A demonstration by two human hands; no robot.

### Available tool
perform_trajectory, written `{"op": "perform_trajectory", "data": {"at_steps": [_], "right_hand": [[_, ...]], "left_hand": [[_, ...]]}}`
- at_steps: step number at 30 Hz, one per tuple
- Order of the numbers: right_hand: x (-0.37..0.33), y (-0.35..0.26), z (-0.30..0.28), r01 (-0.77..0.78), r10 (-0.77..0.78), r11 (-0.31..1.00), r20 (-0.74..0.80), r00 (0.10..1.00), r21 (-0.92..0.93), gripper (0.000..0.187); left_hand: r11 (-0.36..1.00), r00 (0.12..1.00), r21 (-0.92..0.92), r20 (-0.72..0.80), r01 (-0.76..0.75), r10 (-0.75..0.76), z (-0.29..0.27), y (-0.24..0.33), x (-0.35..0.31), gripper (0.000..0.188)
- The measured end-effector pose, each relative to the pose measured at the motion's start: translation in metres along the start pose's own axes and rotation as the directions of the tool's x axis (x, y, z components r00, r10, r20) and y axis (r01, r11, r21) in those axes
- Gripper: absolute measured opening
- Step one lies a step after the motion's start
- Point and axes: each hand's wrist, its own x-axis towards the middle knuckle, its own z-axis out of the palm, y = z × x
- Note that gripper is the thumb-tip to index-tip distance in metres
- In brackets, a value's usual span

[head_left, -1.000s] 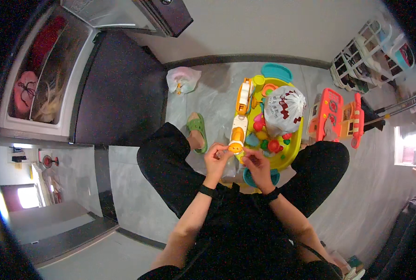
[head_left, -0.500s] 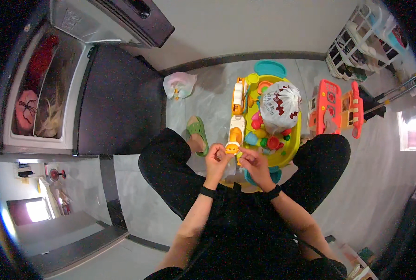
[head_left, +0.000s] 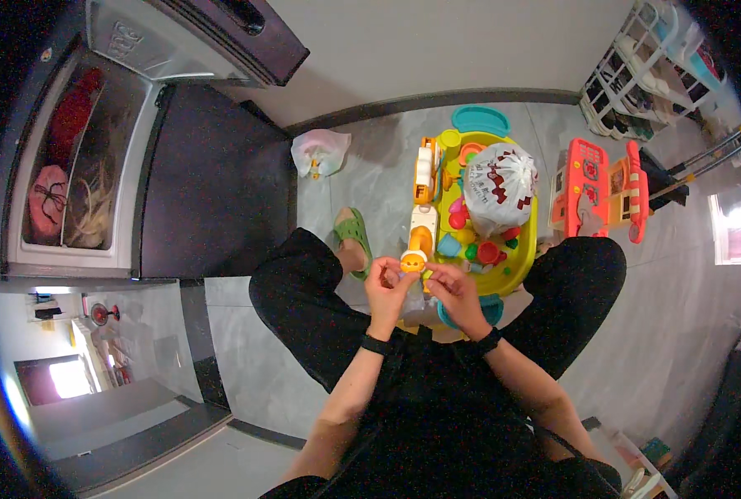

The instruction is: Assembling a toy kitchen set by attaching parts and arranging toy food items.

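Observation:
Between my hands is a small round toy piece (head_left: 413,263), yellow with a pale rim and small marks on its face. My left hand (head_left: 386,289) pinches its left side with thumb and forefinger. From the right, the fingertips of my right hand (head_left: 459,294) close on its other edge. Just beyond lies a white-and-orange toy part (head_left: 422,223), in line with another orange-and-white toy part (head_left: 424,170). They run along the left side of a yellow tub (head_left: 518,281) holding several colourful toy pieces. A tied white plastic bag (head_left: 499,193) rests on the tub.
A red toy kitchen panel (head_left: 585,187) stands right of my knee. At the left is a dark fridge (head_left: 214,179) with an open compartment. A pinkish bag (head_left: 321,152) lies near the wall, and a white rack (head_left: 637,79) stands far right. A green clog (head_left: 352,241) is on my left foot.
The round piece has tilted slightly, so its yellow face shows more fully. Both hands stay almost in place around it.

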Motion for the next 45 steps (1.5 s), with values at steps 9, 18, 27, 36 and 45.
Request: {"op": "perform_trajectory", "data": {"at_steps": [9, 18, 27, 36, 45], "right_hand": [[-0.001, -0.002, 0.000, 0.001, 0.000, 1.000, 0.018, 1.000, -0.014, 0.029], [0.001, -0.001, 0.002, -0.013, 0.009, 0.998, 0.059, 0.998, 0.068, 0.031], [0.002, 0.002, 0.003, -0.010, 0.007, 0.995, 0.033, 0.999, 0.103, 0.034], [0.002, 0.008, 0.004, -0.029, 0.025, 0.993, 0.035, 0.999, 0.117, 0.031], [0.002, 0.004, 0.005, -0.035, 0.032, 0.994, 0.032, 0.999, 0.104, 0.031]], "left_hand": [[0.765, 0.878, 0.431, 0.208, -0.478, 0.431, -0.006, 0.020, 0.000, 0.019], [0.641, 0.836, 0.540, 0.401, -0.545, 0.374, -0.015, 0.034, 0.011, 0.018], [0.592, 0.802, 0.542, 0.413, -0.597, 0.431, -0.014, 0.043, 0.021, 0.017], [0.566, 0.802, 0.569, 0.453, -0.596, 0.389, -0.022, 0.040, 0.018, 0.021], [0.623, 0.801, 0.512, 0.464, -0.592, 0.379, -0.023, 0.033, 0.025, 0.019]]}}
